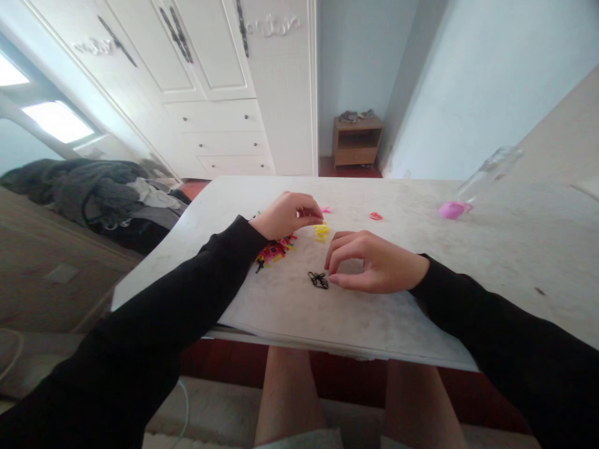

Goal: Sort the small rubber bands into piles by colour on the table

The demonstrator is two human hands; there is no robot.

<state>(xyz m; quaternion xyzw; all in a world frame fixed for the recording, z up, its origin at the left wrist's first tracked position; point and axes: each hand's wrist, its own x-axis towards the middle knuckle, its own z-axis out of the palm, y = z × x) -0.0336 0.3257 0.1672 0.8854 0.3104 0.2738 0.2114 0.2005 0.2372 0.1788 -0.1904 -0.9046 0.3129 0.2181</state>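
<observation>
The left hand [292,215] hangs near the yellow bands [321,232]; whether its bent fingers pinch something, I cannot tell. The right hand [369,265] is loosely open, its thumb just beside the black bands [318,280] on the table [281,312]. The left sleeve [248,237] is very near the mixed pile [276,251], so it could drag pieces and mix colours. I can read no brand, label or writing.

Plain black sleeves [187,312] run long to the bare left hand [287,215] and right hand [367,265], with pale greyish shorts [306,441] over bare legs [291,399].
</observation>
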